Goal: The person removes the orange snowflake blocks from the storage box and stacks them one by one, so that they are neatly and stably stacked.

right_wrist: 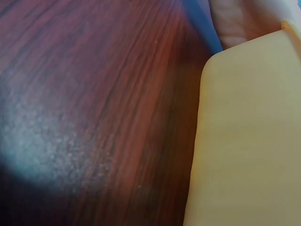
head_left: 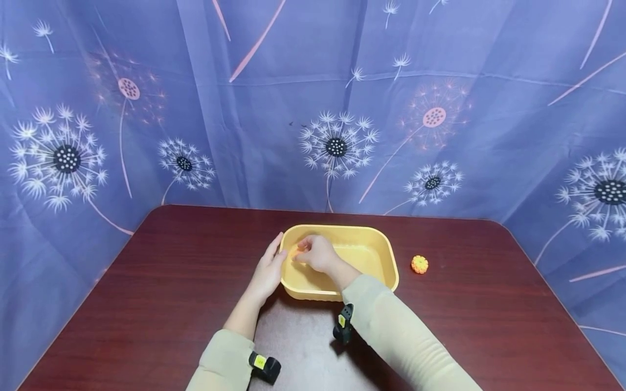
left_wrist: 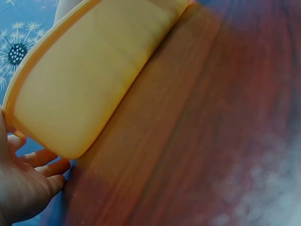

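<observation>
A yellow rectangular plastic basin (head_left: 364,233) stands on the table. My left hand (head_left: 267,269) holds its left end, thumb at the rim and fingers along the outside. In the left wrist view, those fingers (left_wrist: 51,169) are spread beside the basin's end wall (left_wrist: 70,94). Reaching over the near side, my right hand (head_left: 318,254) is inside the basin at its left end. Its bent fingertips pinch a small orange thing (head_left: 295,252), mostly hidden by the fingers. The right wrist view shows the basin's outer wall (right_wrist: 249,127), with the right hand's fingers out of sight.
A small orange-yellow flower head (head_left: 419,264) lies on the table to the right of the basin. The dark red wood table (head_left: 195,260) is backed by a blue curtain (head_left: 274,141) with dandelion prints. Black wrist cameras (head_left: 264,368) hang from both sleeves.
</observation>
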A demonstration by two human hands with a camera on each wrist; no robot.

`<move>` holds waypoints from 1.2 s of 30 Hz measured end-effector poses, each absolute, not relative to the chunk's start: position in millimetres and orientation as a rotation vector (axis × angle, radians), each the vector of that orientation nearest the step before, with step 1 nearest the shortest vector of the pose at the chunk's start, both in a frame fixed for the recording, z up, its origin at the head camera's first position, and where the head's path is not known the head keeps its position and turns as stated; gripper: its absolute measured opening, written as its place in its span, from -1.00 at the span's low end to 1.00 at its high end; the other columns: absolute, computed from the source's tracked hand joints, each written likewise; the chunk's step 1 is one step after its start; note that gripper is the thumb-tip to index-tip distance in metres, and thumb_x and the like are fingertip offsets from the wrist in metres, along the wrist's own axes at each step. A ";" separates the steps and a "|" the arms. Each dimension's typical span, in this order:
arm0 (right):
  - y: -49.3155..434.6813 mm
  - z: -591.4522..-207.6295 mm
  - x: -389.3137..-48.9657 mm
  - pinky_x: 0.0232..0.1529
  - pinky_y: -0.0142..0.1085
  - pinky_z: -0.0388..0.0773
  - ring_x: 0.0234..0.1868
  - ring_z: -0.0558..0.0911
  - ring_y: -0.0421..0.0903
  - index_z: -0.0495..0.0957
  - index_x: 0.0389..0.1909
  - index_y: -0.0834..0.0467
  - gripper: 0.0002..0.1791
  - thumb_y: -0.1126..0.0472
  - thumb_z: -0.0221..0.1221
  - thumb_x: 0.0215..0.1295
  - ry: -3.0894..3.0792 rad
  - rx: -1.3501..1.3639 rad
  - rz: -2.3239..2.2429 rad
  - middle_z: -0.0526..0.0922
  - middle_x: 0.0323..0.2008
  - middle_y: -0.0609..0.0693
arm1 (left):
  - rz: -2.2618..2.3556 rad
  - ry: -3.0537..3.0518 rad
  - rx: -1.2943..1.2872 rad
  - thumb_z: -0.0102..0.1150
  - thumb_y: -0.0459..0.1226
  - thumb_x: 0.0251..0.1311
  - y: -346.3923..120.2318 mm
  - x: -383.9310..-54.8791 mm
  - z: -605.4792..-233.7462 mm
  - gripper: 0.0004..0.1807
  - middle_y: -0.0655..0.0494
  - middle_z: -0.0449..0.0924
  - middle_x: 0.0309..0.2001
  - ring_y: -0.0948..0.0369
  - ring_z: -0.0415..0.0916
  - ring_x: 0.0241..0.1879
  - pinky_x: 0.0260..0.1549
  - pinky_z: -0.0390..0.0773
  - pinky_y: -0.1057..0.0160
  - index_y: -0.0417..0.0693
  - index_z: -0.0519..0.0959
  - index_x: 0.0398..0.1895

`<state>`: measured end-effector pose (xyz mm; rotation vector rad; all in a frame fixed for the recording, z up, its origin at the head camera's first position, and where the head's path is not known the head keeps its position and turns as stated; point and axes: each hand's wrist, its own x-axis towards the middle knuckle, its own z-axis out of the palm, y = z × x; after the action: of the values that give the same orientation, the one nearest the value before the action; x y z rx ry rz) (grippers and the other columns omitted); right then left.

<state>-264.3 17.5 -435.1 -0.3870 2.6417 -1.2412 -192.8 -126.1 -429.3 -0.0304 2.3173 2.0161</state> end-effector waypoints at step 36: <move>19.7 -433.1 -264.9 -0.49 -0.44 0.31 -0.51 0.38 -0.18 0.45 -0.38 0.19 -0.66 0.25 0.43 -0.08 2.650 -0.493 -1.035 0.41 -0.55 -0.07 | 2.031 2.344 -0.029 -0.24 -0.21 0.44 -128.4 -206.9 -456.7 -0.43 -0.07 0.08 0.45 -0.02 0.32 0.28 0.20 0.40 0.01 0.08 0.01 0.49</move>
<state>-264.9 19.7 -433.1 -0.4933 2.6500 -1.0350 -206.9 -128.4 -456.7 -0.0286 2.3444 2.0305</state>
